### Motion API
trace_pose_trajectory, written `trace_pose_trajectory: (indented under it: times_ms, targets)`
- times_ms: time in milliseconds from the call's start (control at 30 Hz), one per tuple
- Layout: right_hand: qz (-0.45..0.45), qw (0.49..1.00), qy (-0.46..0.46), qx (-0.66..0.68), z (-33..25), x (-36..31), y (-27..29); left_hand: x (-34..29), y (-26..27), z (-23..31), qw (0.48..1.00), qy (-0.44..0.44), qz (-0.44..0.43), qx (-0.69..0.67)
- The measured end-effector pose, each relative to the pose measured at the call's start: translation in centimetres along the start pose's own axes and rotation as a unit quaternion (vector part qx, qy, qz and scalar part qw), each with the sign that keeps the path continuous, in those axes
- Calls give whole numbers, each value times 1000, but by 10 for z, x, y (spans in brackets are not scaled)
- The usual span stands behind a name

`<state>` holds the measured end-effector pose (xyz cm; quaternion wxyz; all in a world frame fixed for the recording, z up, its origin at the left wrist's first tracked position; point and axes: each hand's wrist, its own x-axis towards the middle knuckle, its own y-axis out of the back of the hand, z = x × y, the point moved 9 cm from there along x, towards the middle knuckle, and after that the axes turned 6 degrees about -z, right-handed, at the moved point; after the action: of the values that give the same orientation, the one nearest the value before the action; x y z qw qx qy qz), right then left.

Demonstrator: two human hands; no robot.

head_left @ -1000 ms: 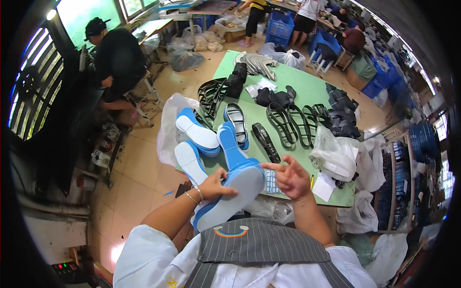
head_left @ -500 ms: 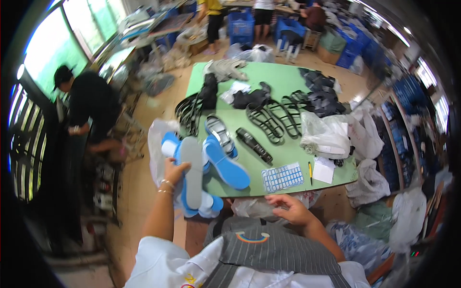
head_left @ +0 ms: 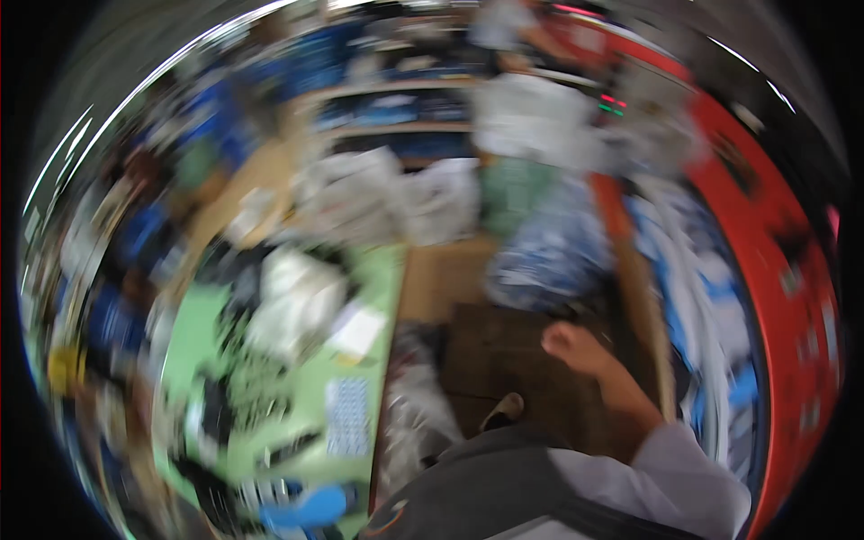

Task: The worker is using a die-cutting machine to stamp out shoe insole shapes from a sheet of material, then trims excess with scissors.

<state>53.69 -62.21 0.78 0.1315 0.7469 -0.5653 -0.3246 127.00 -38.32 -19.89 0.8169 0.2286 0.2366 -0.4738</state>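
My right hand [head_left: 574,348] hangs over the brown floor, apart from the green table [head_left: 189,351]. Motion blurs its fingers, so I cannot tell how they are bent, and no held thing shows. The left hand is out of view. At the table's near end lies a blue shoe sole [head_left: 310,508], beside dark strappy sandal uppers. A dark long object [head_left: 290,450] rests a little farther up. By the table's right edge lie a sheet of small blue-and-white labels [head_left: 347,416] and a white paper [head_left: 358,331].
To the right stands a red machine [head_left: 733,207], with blue and white material [head_left: 688,288] stacked before it. Clear blue-tinted plastic bags [head_left: 553,256] and white sacks [head_left: 351,198] sit ahead. Shelves [head_left: 387,126] line the back, where a person [head_left: 504,27] is partly visible.
The view has swung far to the right, so the table now lies at the left. My left hand and the grey-and-blue soles it held have left the view. The right hand is away from the table.
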Motion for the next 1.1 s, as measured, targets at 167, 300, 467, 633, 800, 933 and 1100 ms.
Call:
trace_pose_trajectory:
  times_ms: [167,300,467,633,800,933,1100]
  targets:
    - [426,902,-71,28,132,-69,253,51,-326,159,959,-142,-164,184]
    - [699,628,-337,-48,270,-314,388,0,-580,273,883,-283,-264,265]
    - [664,333,-669,-19,326,-513,377,-102,-730,328,819,-405,-275,301]
    - [733,383,-480,292,437,-594,368,-177,-878,328,880,-252,-400,54]
    - [818,393,-163,388,460,-569,405,-322,-1119,289,652,-373,-627,207]
    - [818,393,74,413,442,-582,400,-494,-1189,243,505,-316,-769,230]
    - [798,400,-4,450,467,-582,390,-637,-1213,160,327,-198,-883,272]
